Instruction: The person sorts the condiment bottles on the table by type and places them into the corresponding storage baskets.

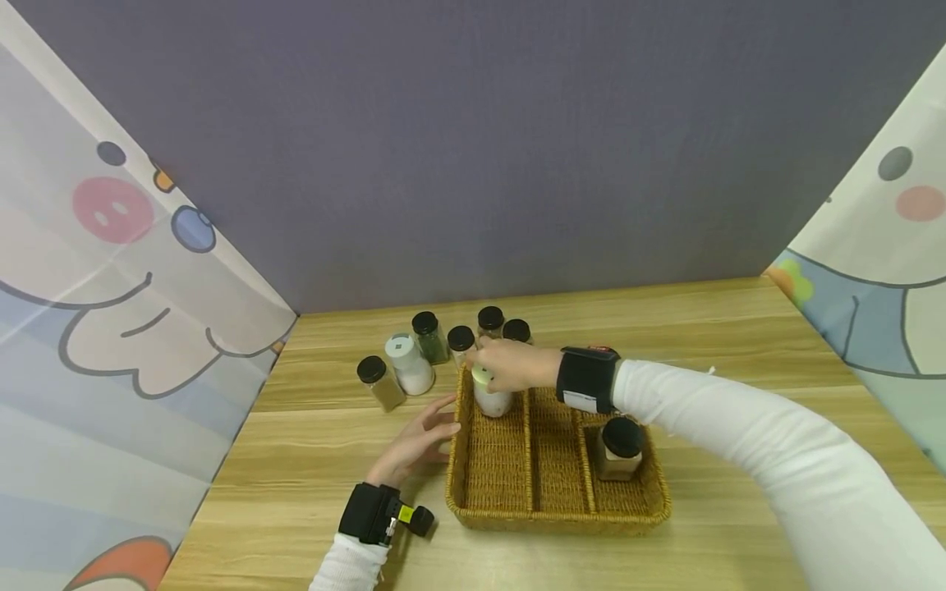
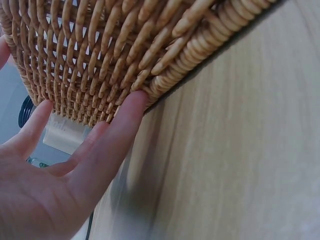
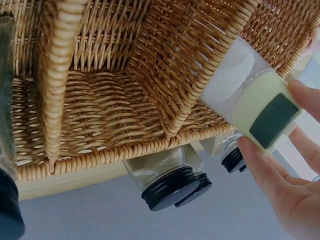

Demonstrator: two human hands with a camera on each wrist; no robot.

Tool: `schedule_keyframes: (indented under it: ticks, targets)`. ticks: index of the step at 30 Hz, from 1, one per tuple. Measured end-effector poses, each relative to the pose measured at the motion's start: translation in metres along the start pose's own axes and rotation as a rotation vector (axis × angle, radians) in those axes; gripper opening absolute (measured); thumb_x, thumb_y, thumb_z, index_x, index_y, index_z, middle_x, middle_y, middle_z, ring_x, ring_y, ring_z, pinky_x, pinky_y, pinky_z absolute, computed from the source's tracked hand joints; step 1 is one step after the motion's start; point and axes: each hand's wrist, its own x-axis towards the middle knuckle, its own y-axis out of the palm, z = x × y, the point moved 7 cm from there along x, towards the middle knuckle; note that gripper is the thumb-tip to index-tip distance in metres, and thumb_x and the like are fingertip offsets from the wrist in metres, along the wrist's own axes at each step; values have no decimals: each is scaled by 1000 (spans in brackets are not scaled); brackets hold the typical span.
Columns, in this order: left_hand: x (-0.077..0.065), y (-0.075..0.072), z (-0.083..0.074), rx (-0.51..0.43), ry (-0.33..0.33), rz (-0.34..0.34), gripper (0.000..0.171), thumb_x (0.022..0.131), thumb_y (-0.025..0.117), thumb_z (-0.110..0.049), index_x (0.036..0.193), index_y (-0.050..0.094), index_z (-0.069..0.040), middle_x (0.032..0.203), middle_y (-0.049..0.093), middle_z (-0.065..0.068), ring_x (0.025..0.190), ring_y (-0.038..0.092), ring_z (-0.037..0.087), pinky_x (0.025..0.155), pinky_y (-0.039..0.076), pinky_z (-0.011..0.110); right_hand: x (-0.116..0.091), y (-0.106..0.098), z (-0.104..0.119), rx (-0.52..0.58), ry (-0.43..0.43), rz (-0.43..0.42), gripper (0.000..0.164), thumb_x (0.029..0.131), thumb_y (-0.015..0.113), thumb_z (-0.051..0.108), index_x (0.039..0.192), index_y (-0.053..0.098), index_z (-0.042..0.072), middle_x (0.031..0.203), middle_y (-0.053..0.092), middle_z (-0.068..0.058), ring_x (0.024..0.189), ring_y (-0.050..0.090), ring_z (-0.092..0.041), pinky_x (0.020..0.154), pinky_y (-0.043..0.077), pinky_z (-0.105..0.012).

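Your right hand (image 1: 517,366) pinches a pale-lidded jar (image 3: 260,102) at the far-left corner inside the wicker basket (image 1: 562,519); your left hand (image 1: 418,442), fingers spread, touches its left side.

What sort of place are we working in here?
Probably a makeshift recording booth rather than a working kitchen: a wood-grain surface backed by a plain grey-purple panel, with cartoon-printed sheets on both sides.

The basket (image 1: 539,520) is woven honey-brown; the pale-green lid (image 3: 251,100) of the whitish jar (image 3: 235,72) is marked by a dark-green patch (image 3: 274,121); the tabletop (image 1: 296,468) is streaked with yellow-brown grain.
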Motion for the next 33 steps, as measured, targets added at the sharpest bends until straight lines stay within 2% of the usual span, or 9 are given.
schedule_keyframes:
  ticks: [7, 11, 18, 27, 33]
  targets:
    - [0, 3, 0, -4, 32, 36, 67, 86, 57, -26, 140, 19, -11, 134, 28, 28, 112, 45, 34, 80, 47, 48, 1, 2, -1, 7, -12, -21, 40, 79, 65, 10, 117, 53, 6, 107, 51, -15, 80, 55, -18, 63, 46, -24]
    - [0, 3, 0, -29, 18, 29, 67, 86, 57, -22, 140, 20, -12, 134, 29, 27, 112, 45, 34, 80, 46, 48, 1, 2, -1, -1, -17, -33, 41, 78, 66, 10, 117, 54, 6, 107, 52, -16, 81, 55, -19, 64, 48, -24]
    - [0, 3, -1, -29, -4, 12, 63, 88, 53, -14, 141, 19, -11, 135, 27, 27, 114, 42, 38, 80, 46, 49, 2, 3, -2, -3, -26, -25, 45, 80, 64, 10, 123, 51, 7, 119, 47, -20, 84, 56, -20, 65, 47, -25]
    - [-1, 2, -2, -3, -3, -9, 64, 88, 54, -18, 141, 19, -11, 136, 26, 27, 117, 38, 41, 80, 46, 50, 5, 7, -7, 9, -59, -40, 43, 80, 63, 11, 121, 52, 3, 108, 50, -18, 78, 55, -19, 63, 47, -23]
    - [0, 1, 0, -5, 10, 2, 68, 85, 58, -24, 140, 21, -11, 135, 27, 27, 116, 40, 40, 80, 46, 49, 3, 5, -7, 25, -24, -32, 45, 81, 63, 13, 125, 50, 6, 115, 49, -19, 79, 56, -18, 65, 47, -23]
